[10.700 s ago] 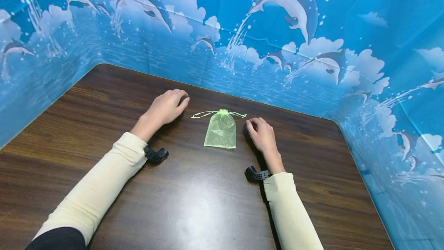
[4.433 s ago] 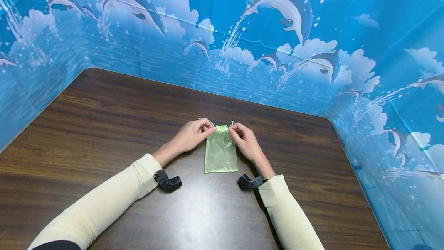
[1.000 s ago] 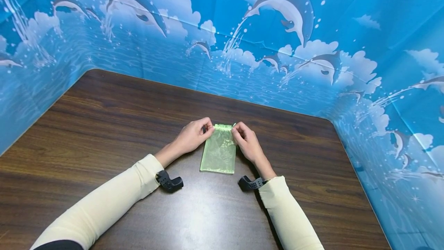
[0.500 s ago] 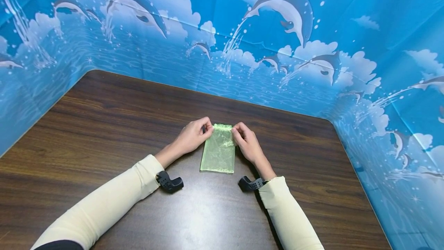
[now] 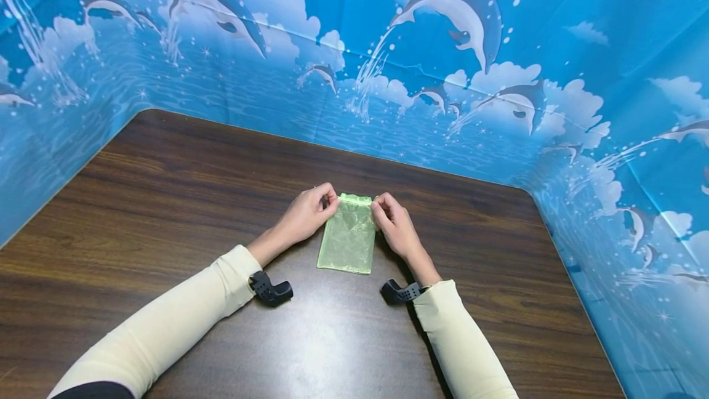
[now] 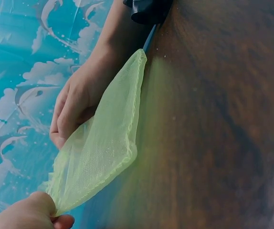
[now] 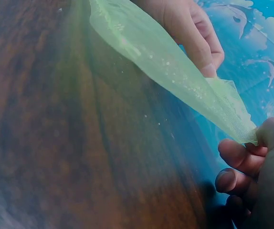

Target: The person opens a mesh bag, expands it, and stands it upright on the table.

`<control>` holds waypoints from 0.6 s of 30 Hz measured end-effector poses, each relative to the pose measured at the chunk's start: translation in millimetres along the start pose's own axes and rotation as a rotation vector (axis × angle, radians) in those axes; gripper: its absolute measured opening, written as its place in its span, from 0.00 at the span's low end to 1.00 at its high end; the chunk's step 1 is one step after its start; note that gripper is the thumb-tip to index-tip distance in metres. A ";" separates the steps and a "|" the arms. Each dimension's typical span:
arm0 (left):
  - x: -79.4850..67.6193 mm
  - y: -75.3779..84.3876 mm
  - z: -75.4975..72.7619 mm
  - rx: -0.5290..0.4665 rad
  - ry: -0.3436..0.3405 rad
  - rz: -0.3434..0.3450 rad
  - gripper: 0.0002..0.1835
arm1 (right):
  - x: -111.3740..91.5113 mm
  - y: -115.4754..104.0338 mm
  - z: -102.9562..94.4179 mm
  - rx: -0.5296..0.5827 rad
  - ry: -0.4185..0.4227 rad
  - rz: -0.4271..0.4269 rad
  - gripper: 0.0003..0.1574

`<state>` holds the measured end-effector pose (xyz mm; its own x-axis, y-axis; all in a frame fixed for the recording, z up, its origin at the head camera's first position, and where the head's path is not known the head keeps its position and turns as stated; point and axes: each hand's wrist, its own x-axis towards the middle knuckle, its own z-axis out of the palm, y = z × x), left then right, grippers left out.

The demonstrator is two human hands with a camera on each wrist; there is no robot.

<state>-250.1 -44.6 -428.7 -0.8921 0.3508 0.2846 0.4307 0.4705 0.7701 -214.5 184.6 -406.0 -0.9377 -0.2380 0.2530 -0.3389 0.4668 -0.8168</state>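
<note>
Pinching a green mesh bag point(image 5: 346, 242) by its top corners

The left hand point(image 5: 306, 213) and the right hand point(image 5: 396, 225) each grip one corner between thumb and finger, the bag stretched between them over the dark wooden surface point(image 5: 188, 202). Whether its lower edge touches down, I cannot tell. Only the head view shows the cream sleeves point(image 5: 160, 316). The left wrist view adds a stitched seam point(image 6: 131, 133) and a green reflection; the right wrist view, the right hand's lower fingers point(image 7: 227, 180) curled.
</note>
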 end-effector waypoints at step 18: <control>-0.3 0.0 -0.1 -0.020 0.020 -0.029 0.06 | -0.5 -1.3 -1.1 -0.009 0.000 0.008 0.13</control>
<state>-249.9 -44.7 -428.7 -0.9069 0.3208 0.2730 0.4019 0.4644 0.7892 -213.7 185.0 -404.5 -0.9402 -0.2348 0.2466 -0.3325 0.4764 -0.8140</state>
